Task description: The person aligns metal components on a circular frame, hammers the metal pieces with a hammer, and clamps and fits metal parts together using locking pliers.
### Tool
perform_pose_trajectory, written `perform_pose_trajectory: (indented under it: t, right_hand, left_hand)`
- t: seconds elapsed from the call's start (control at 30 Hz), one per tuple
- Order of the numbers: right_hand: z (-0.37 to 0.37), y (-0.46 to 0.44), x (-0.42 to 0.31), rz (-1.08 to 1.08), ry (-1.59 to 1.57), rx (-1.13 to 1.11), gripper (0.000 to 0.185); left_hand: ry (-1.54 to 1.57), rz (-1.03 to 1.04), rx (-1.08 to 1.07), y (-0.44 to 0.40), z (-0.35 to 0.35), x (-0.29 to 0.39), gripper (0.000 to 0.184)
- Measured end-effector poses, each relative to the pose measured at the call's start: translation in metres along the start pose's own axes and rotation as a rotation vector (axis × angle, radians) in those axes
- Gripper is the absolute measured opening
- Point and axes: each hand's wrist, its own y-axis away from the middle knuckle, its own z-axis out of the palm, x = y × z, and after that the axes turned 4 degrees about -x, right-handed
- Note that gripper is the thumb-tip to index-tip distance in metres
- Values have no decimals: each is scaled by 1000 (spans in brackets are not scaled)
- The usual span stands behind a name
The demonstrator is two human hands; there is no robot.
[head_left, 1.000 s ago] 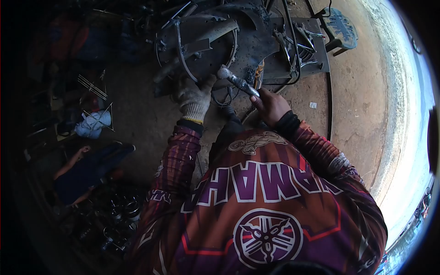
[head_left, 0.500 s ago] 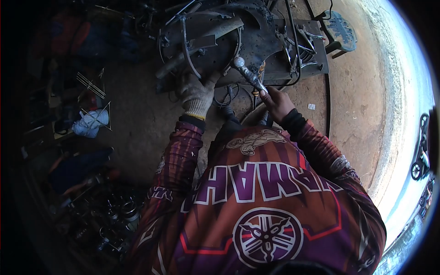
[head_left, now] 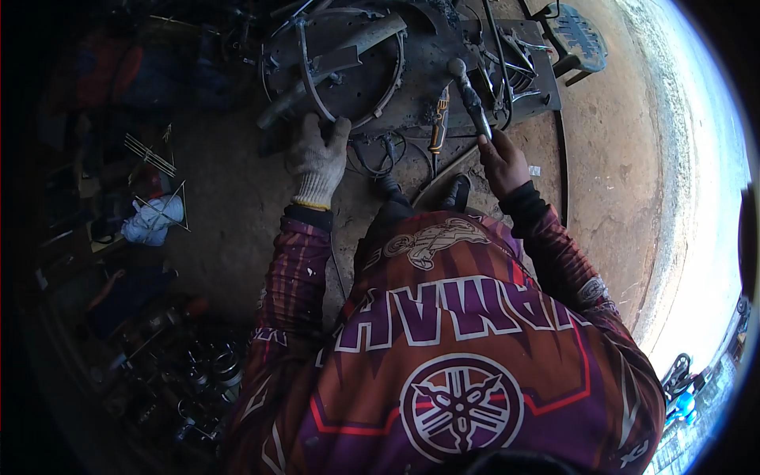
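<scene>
Over in the dim part of the shop, a bundle of thin rods [head_left: 150, 156] lies near a crumpled pale blue cloth [head_left: 150, 222], and a jumble of dark metal parts [head_left: 210, 372] sits lower down. Then comes the left hand [head_left: 318, 165], in a knitted work glove, up at the near edge of a steel hoop frame [head_left: 400, 67]. Its thumb stands apart from the fingers, with the hoop's rim at the gap; I can't tell whether they pinch it. That frame sits on the dark metal bench [head_left: 427, 70], a long flat bar [head_left: 378, 35] slanting across it. A slim orange-and-black power tool [head_left: 438, 127] is just left of the hammer [head_left: 473, 104], whose rounded head points towards the bench. The bare right hand [head_left: 504, 165] has its fingers wrapped round the handle's end. Locking pliers [head_left: 518, 79] lie beyond, and a plastic stool [head_left: 576, 36] stands past the bench.
</scene>
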Motion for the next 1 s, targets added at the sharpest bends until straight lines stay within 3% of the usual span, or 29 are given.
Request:
perform_pose_trajectory:
  t: [0.03,0.1,0.2,0.43,0.5,0.63,0.87,1.0]
  right_hand:
    - [0,-2,-3,-1,1,2,35]
    - [0,-10,-9,-104,16,65,33]
    - [-1,-25,-19,-161,81,83,33]
    - [-4,-84,-61,-226,240,98,41]
    - [0,-103,-72,-242,409,119,48]
    - [9,-120,-78,-298,496,146,46]
    - [23,-97,-65,-295,381,290,43]
    - [22,-83,-78,-199,387,210,43]
  left_hand:
    - [2,2,0,5,-3,0,51]
    - [33,410,292,17,-10,0,45]
    - [-10,520,407,32,-13,5,41]
    - [61,533,315,61,0,-6,33]
    - [82,511,280,65,2,-12,31]
    - [113,478,168,70,-4,-25,31]
    - [140,537,229,42,-21,-29,32]
    - [156,529,232,21,-20,-22,37]
